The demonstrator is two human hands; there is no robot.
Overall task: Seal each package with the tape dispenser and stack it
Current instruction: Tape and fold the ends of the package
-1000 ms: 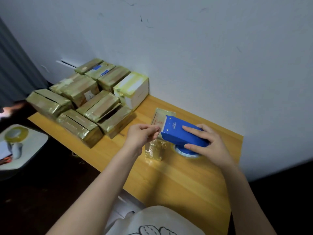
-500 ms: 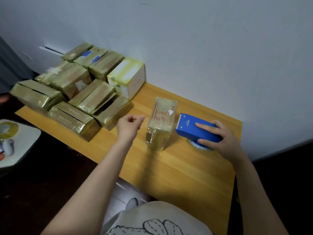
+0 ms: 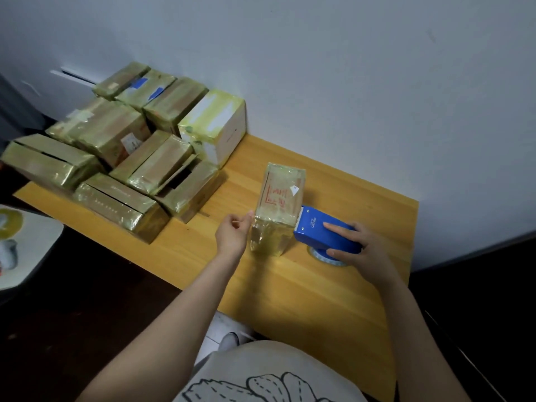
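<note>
- Head view: stacked packages (image 3: pixel 121 175) sit well off to the far left of the left hand (image 3: pixel 232 237).
- Its curled fingertips touch the package (image 3: pixel 278 210), upright just to their right; whether they pinch tape, I cannot tell.
- Further right, the right hand (image 3: pixel 356 245) grips the tape dispenser (image 3: pixel 322 230), toothed end against the package's right side.

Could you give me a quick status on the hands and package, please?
Right hand grips blue tape dispenser, toothed end against upright package. Left hand at package's left side, grip unclear. Stack sits apart; nothing blocking.
</note>
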